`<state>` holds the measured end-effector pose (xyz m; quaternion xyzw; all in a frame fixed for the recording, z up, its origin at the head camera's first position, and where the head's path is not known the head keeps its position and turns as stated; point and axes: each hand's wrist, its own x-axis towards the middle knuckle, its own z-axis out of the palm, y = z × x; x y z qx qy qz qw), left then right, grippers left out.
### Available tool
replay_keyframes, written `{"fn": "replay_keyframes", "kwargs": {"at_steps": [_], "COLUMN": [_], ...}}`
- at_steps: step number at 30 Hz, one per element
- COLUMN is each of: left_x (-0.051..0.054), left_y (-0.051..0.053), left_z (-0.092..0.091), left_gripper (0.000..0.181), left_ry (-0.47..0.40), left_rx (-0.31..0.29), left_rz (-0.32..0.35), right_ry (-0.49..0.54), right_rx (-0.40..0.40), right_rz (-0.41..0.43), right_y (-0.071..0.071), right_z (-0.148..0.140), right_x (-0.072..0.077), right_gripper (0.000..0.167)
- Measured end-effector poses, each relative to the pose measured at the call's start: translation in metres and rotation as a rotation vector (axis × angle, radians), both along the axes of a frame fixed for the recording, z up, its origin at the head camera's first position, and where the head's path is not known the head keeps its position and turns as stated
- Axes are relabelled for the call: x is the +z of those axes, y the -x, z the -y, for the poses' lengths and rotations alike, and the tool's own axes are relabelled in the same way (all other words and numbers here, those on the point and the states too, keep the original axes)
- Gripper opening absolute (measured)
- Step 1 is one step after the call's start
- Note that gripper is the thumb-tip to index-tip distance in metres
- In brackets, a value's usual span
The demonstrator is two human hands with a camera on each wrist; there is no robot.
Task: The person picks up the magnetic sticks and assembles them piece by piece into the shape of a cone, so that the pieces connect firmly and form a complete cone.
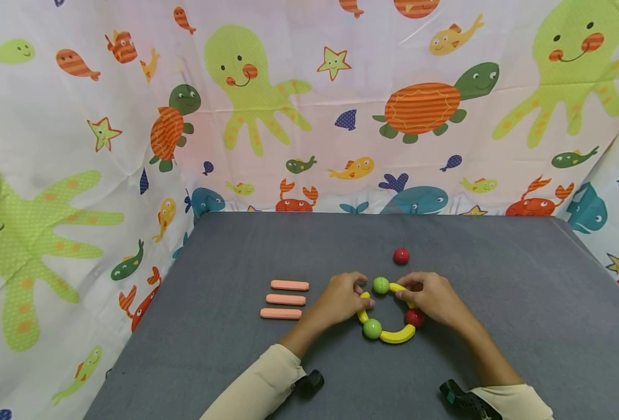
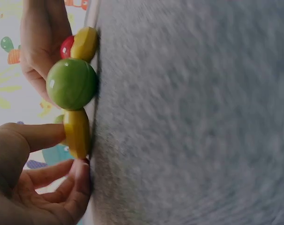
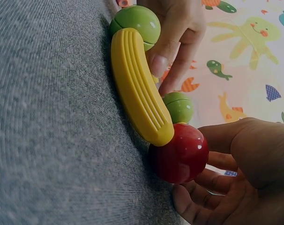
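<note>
A ring of yellow curved bars and green and red balls lies on the grey table. In the head view, my left hand (image 1: 343,298) pinches the left yellow curved bar (image 1: 363,316), beside a green ball (image 1: 372,328). My right hand (image 1: 435,297) grips the upper right yellow curved bar (image 1: 396,287), between a second green ball (image 1: 381,285) and a red ball (image 1: 414,318). The bottom yellow curved bar (image 1: 398,336) joins the ring's lower side. From the right wrist, the red ball (image 3: 180,153) partly hides what the right fingers hold. A gap shows at the ring's upper left.
A loose red ball (image 1: 401,256) sits behind the ring. Several pink bars, the middle pink bar (image 1: 285,299) among them, lie in a row to the left. A curtain (image 1: 298,70) printed with sea animals hangs around the grey table (image 1: 225,361).
</note>
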<state>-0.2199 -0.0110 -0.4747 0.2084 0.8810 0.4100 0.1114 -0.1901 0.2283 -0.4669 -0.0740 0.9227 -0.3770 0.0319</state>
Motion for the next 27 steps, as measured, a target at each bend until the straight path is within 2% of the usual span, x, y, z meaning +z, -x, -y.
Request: {"fn": "replay_keyframes", "kwargs": {"at_steps": [4,13,20,27], "left_x": [0.0014,0.0014,0.0018,0.0015], "left_y": [-0.0033,-0.0059,-0.0062,-0.0064], "left_z": [-0.0010,-0.0016,-0.0054,-0.0091], "left_gripper": [0.047,0.048,0.054,0.053], "left_ry": [0.013,-0.066,-0.083,-0.091], "left_rx": [0.034,0.097,0.107,0.092], "left_rz": [-0.001,0.000,-0.019,-0.037], "right_ry": [0.002,0.020,0.031,0.033], "right_rx": [-0.001,0.007,0.000,-0.006], "right_rz": [0.006,0.024,0.034,0.027], "right_y": [-0.0005,-0.0004,-0.0001,-0.0002], "right_z": [-0.0004,-0.0005,-0.0002,0.0001], "right_x": [-0.0003,0.0011,0.0012,0.0004], "right_gripper": [0.017,0.020,0.020,0.019]}}
